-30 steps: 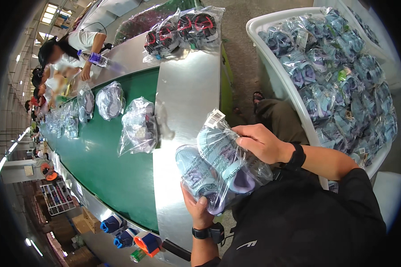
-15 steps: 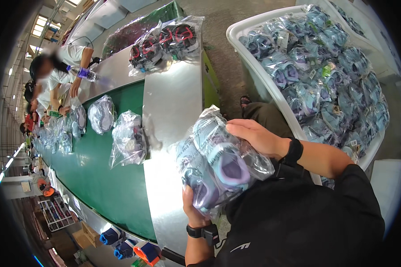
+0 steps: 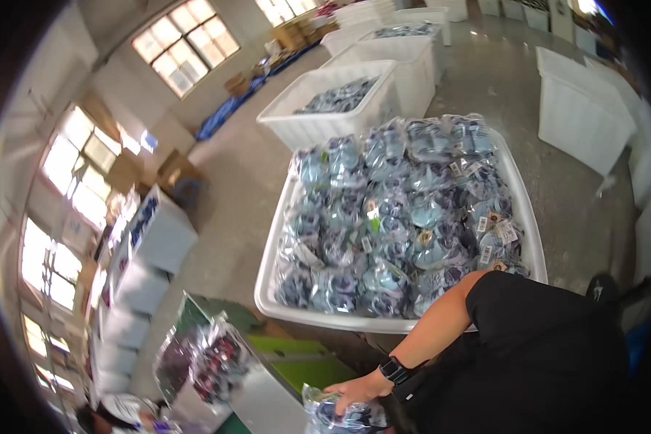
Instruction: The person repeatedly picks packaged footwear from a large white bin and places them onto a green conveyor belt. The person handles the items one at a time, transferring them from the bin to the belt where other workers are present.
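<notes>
At the lower edge, my right hand (image 3: 362, 390) grips a clear plastic bag holding light blue and purple shoes (image 3: 343, 418). Its fingers lie over the top of the bag, and a dark watch is on the wrist. The bag is partly cut off by the lower edge of the picture. My left hand is out of view. Just ahead stands a large white bin (image 3: 267, 278) heaped with rows of similar bagged shoes (image 3: 394, 217), some with tags showing.
Left of my hand, a metal tabletop (image 3: 271, 398) carries bagged dark and red shoes (image 3: 220, 365). A bright green panel (image 3: 296, 358) stands between table and bin. More white bins (image 3: 383, 90) stand behind, and another white bin (image 3: 582, 108) at the right.
My view has swung right, from the green belt to the bin. The bagged shoes, earlier between both hands, are now under my right hand at the lower edge; my left hand has left view.
</notes>
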Demonstrator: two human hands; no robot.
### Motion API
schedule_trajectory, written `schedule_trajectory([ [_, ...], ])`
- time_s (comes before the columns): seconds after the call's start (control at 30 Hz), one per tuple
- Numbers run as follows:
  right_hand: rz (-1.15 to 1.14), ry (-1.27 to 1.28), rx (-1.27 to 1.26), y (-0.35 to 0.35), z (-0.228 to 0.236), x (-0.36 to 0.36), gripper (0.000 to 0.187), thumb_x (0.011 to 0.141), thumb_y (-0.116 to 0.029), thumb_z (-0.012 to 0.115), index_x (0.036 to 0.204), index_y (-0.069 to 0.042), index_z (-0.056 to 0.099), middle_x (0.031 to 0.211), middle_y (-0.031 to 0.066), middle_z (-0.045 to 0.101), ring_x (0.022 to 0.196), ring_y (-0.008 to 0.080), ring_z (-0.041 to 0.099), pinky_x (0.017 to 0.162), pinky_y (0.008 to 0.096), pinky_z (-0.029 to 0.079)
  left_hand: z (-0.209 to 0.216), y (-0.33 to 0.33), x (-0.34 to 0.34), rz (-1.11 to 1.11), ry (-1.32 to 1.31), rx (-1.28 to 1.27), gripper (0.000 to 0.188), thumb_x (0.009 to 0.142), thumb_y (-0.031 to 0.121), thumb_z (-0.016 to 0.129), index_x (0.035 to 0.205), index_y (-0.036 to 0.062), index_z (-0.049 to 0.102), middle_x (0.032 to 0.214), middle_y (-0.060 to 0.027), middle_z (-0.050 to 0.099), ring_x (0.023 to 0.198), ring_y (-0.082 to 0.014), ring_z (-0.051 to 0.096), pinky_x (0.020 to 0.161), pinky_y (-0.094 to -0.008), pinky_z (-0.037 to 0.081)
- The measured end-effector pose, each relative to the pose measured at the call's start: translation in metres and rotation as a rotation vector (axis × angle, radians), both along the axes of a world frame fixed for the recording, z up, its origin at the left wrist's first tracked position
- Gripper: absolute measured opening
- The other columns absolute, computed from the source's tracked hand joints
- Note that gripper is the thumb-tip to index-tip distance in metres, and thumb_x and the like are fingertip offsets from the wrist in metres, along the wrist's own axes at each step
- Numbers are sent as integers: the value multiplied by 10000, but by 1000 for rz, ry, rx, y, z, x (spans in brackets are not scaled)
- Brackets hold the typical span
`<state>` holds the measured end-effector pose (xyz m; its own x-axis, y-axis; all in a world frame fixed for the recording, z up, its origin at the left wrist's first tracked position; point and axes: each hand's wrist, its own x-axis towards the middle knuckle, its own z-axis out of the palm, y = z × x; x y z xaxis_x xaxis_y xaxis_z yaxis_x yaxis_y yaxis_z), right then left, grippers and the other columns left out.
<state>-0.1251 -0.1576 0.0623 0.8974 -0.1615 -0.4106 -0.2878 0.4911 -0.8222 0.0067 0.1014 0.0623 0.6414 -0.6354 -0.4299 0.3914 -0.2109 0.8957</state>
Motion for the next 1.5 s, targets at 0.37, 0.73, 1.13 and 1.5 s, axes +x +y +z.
schedule_trajectory([
  [0.37, -539, -289, -1651, -413, 177, -240, 499, 894, -325, 716, 1284, -64, 545, 1208, 181, 624, 1144, 399, 616, 989, 522, 489, 51, -33, 51, -86, -167, 325, 565, 1072, 275, 595, 1514, -34, 426, 1390, -232, 584, 1212, -312, 631, 957, -428, 578],
  [0.73, -1589, -752, -708, -450, 229, -365, 878, 991, -373, 690, 1644, -126, 159, 1494, 153, 431, 1202, 286, 620, 872, 454, 608, 60, -98, -2, -315, -302, 259, 498, 1054, 252, 624, 1445, -31, 502, 1297, -201, 632, 1115, -281, 655, 905, -403, 579],
  [1.13, -993, -194, -481, -403, 113, -283, 855, 942, -387, 738, 1566, 15, 313, 1266, 168, 572, 926, 212, 685, 706, 347, 587, 38, -52, 39, -215, -430, 312, 404, 1035, 223, 648, 1355, -19, 603, 1192, -156, 687, 1002, -248, 679, 849, -372, 576],
  [1.5, -416, -228, -655, -298, 77, -183, 574, 1009, -335, 635, 1463, -17, 485, 1034, 24, 643, 831, 115, 598, 696, 269, 502, 57, 61, 139, 177, -1034, 523, 304, 955, 184, 704, 1129, -65, 692, 1113, -189, 724, 993, -272, 692, 897, -374, 529],
])
